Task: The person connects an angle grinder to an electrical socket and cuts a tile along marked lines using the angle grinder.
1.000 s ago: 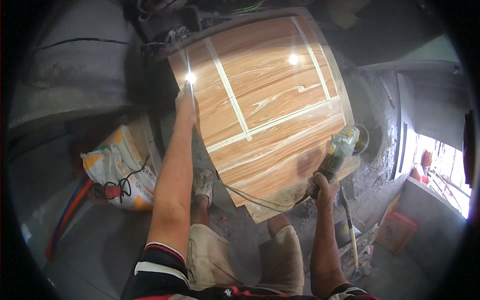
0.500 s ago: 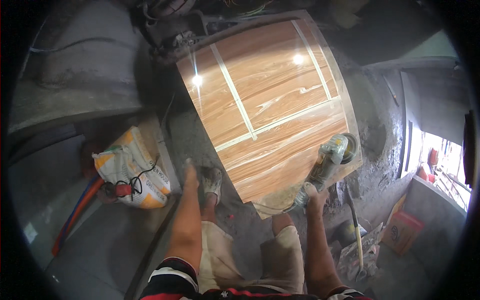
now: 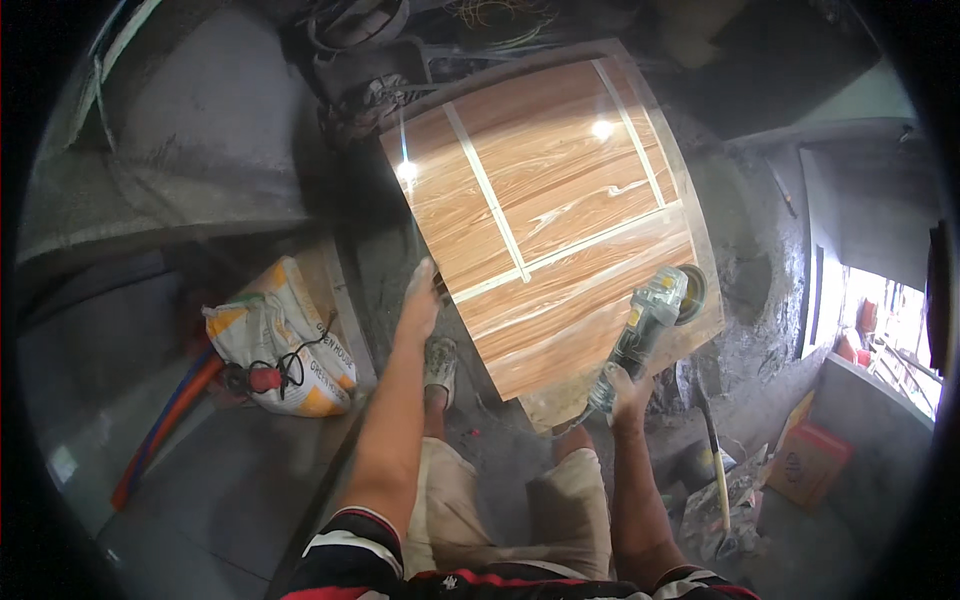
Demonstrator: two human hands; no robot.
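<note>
Okay, pale backing board (image 3: 545, 410): tucked under the wood-grain panel (image 3: 560, 225), poking out along the right and lower edges, probably there as a wider flat support. Can't see underneath.

Wood-grain panel: lying slanted on that board, mid-view. Probably set just ahead of the legs (image 3: 445, 500) to be reachable with both arms.

Sack (image 3: 270, 335): white and yellow, slumped off to the left, well apart from the panel, maybe parked there to be out of the way.

Carton (image 3: 810, 465): brown and red, lower right, also well away from the panel.

Shovel (image 3: 720, 480): just left of the carton, blade end lowest, likely dumped aside.

Angle grinder (image 3: 645, 330): over the panel's lower right part, disc (image 3: 690, 296) end by the right edge. Can't tell whether touching the surface.

Left hand (image 3: 424, 295): right by the panel's left edge, maybe for steadying. Can't tell whether gripping the rim or just hovering.

Right hand (image 3: 630, 390): wrapped around the grinder's rear body, likely to keep the disc pointed away from the legs.

Pale strips (image 3: 487, 190): running across the panel, maybe tape.

Red fitting (image 3: 265, 378): sitting on the sack, perhaps to keep clean.
</note>
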